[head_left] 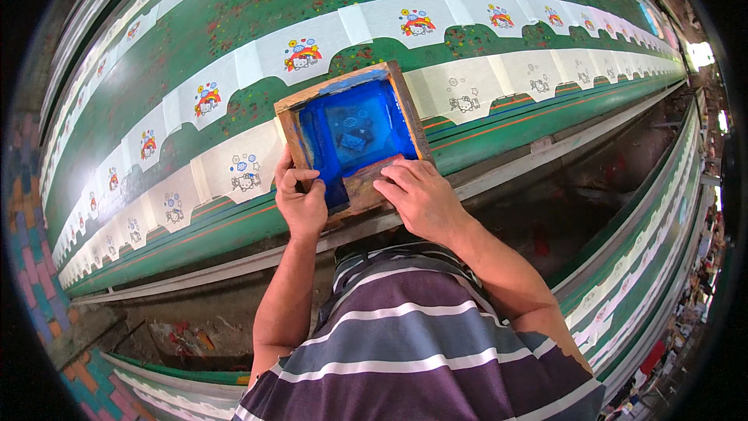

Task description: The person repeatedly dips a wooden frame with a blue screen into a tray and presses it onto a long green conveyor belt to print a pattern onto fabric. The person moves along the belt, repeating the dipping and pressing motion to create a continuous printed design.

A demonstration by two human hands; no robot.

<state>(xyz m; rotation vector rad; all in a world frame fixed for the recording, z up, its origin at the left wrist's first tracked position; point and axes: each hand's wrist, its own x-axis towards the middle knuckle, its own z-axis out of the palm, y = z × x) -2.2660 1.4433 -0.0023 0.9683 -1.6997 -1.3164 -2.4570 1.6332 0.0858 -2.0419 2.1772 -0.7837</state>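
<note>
A wooden-framed printing screen [407, 109] lies over the near row of pale fabric pieces, slightly turned. Blue ink coats its mesh [360, 129], and a small cartoon pattern shows through. My left hand [302, 209] grips the frame's near left corner, fingers curled over the edge. Along the near side of the screen is a worn wooden squeegee [363, 189], its lower edge in the ink. My right hand [425, 199] is closed on the squeegee's right end and lies by the frame's near right corner.
Left of the screen, near-row pieces [243, 168] carry outlines with blue parts; to its right, pieces [463, 87] show outlines only. Behind runs a row with full-colour prints [300, 54] on the long green table [265, 0]. A rail [499, 175] edges it; another table [623, 288] stands behind me.
</note>
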